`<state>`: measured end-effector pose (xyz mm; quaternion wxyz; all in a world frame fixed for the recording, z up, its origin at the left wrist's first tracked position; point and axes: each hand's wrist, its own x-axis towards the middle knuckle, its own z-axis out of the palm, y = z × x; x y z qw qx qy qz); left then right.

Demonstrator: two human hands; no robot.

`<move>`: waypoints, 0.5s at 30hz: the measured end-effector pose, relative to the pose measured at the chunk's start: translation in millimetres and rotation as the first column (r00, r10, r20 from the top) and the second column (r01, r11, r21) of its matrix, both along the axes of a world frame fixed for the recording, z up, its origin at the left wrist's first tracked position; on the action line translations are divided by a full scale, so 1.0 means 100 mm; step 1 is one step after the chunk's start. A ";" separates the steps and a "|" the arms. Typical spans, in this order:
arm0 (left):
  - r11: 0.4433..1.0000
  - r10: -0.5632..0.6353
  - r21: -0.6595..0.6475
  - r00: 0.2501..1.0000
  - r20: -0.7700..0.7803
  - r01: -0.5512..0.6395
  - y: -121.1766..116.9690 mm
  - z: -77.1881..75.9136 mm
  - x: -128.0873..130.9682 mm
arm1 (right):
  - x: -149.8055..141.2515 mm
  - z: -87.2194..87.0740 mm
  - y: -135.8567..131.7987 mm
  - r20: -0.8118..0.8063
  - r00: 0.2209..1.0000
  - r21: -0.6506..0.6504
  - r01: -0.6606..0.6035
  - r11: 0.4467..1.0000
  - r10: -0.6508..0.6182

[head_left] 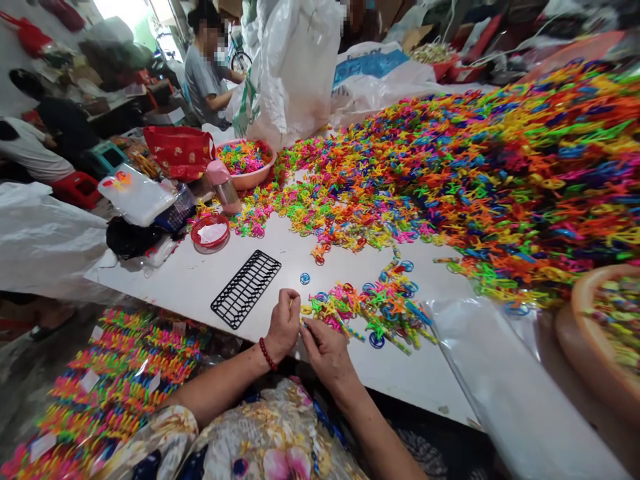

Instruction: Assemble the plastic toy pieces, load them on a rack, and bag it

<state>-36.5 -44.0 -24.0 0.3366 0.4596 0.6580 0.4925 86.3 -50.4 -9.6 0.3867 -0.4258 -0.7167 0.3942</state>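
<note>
Head view: the left hand (284, 323) and right hand (327, 350) meet at the centre, each grip pinched on a tiny piece (302, 323), mostly hidden. Just above lies a blue ring (305, 279) on the white surface (175, 267); left of it, an empty black rack (246, 289). Loose pieces (350, 300) lie beside the right hand; a far larger heap (525, 160) fills the upper right. Bagged rows (125, 373) sit lower left, seemingly finished.

1 tiny piece (302, 323), mostly hidden, shape unclear, near edge of white table (187, 287)
</note>
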 end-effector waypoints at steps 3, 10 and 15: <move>0.997 -0.078 -0.019 0.997 0.019 0.079 0.03 0.03 0.03 | 0.08 -0.05 -0.02 0.007 1.000 -0.020 0.009 1.000 -0.009; 0.970 -0.215 0.069 0.958 -0.189 0.232 0.84 0.21 -0.02 | 0.57 -0.17 0.31 0.215 0.917 0.276 0.274 0.921 -0.337; 0.988 -0.094 -0.132 0.993 -0.065 0.084 1.65 0.08 0.04 | 0.68 -0.13 0.50 0.381 0.799 0.469 0.266 0.842 -0.465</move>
